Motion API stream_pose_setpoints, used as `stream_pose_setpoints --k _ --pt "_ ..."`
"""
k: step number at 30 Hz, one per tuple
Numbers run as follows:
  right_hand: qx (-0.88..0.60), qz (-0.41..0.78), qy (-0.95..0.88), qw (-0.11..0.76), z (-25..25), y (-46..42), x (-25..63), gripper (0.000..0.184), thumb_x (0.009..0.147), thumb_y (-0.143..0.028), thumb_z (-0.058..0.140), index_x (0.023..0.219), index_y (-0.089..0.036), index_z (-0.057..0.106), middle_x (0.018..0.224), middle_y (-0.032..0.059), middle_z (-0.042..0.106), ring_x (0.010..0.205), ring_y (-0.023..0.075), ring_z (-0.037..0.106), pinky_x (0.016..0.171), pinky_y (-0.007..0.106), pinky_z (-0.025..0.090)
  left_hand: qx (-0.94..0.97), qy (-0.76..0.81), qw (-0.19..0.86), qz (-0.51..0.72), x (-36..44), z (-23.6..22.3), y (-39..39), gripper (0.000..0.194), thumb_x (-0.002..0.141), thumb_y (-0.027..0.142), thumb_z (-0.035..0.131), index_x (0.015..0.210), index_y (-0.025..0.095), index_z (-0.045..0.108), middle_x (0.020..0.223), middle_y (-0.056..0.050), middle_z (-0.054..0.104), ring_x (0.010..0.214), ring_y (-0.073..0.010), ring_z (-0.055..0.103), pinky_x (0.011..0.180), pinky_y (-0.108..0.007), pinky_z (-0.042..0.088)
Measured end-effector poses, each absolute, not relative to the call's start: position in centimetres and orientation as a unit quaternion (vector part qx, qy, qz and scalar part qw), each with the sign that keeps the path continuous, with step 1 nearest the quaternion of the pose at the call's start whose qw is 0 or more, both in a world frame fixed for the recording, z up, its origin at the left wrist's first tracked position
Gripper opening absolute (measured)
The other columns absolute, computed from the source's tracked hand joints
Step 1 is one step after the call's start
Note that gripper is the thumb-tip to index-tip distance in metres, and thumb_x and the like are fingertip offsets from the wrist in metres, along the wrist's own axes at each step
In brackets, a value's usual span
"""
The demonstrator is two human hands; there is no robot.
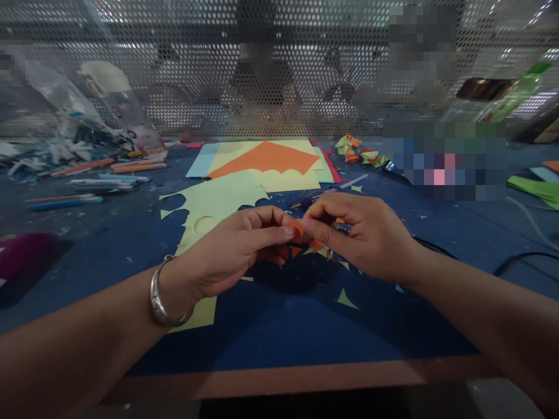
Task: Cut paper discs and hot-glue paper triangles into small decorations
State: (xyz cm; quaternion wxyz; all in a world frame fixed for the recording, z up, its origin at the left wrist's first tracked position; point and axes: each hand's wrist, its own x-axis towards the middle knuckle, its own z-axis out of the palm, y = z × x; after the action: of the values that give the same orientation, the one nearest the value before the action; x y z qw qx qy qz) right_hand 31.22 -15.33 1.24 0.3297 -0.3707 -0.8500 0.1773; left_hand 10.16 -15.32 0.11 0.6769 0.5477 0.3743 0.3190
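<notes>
Both hands meet above the middle of the blue table, pinching one small orange paper piece (297,231) between them. My left hand (244,241), with a silver bangle at the wrist, grips the piece's left side between thumb and fingertips. On its right side, the thumb and index finger of my right hand (360,230) are closed; the fingers hide part of the paper. Orange and pale green paper scraps (321,250) lie just under and behind the hands. A pale green sheet (209,201) with round cut-outs lies beyond my left hand.
Farther back are stacked coloured sheets with an orange sheet (266,157) on top. Crumpled paper pieces (349,148) sit to their right. Several markers (87,183) and a clear bottle (126,110) occupy the left. A perforated metal screen (192,70) rises behind the table.
</notes>
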Motion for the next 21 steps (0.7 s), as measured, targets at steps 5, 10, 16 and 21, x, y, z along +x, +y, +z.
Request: stream_pose_setpoints --k 5,10,16,21 --pt "-0.363 0.180 -0.853 0.330 1.1 -15.3 31.3 0.017 0.095 -0.027 0.059 0.083 -0.017 0.067 0.076 0.0012 0.067 0.067 0.0120 0.059 0.064 0.025 0.045 0.612 0.394 0.597 0.338 10.3 0.1 -15.6 0.013 0.085 0.028 0.073 0.086 0.016 0.067 0.078 0.000 0.064 0.068 -0.0102 0.055 0.065 -0.022 0.043" --pt "-0.360 0.176 -0.854 0.333 1.0 -15.2 31.3 0.018 0.095 -0.028 0.060 0.082 -0.017 0.068 0.076 0.0006 0.067 0.067 0.0116 0.059 0.064 0.025 0.044 0.673 0.416 0.518 0.325 10.1 0.6 -15.5 0.015 0.085 0.032 0.071 0.085 0.017 0.066 0.074 0.000 0.063 0.067 -0.0112 0.055 0.061 -0.022 0.041" --pt "-0.406 0.104 -0.840 0.343 1.2 -14.9 31.7 0.021 0.095 -0.029 0.059 0.079 -0.019 0.066 0.072 -0.0002 0.065 0.065 0.0123 0.055 0.063 0.026 0.040 0.721 0.468 0.382 0.339 9.9 0.3 -14.7 0.014 0.086 0.033 0.067 0.086 0.019 0.068 0.076 -0.001 0.067 0.062 -0.0119 0.052 0.055 -0.024 0.035" --pt "-0.418 0.083 -0.837 0.342 1.1 -14.3 32.0 0.019 0.093 -0.026 0.059 0.076 -0.018 0.063 0.072 0.0000 0.063 0.066 0.0128 0.055 0.064 0.027 0.039 0.763 0.480 0.296 0.315 10.8 -0.5 -14.1 0.008 0.083 0.025 0.066 0.085 0.019 0.071 0.074 -0.001 0.069 0.063 -0.0138 0.054 0.060 -0.026 0.038"
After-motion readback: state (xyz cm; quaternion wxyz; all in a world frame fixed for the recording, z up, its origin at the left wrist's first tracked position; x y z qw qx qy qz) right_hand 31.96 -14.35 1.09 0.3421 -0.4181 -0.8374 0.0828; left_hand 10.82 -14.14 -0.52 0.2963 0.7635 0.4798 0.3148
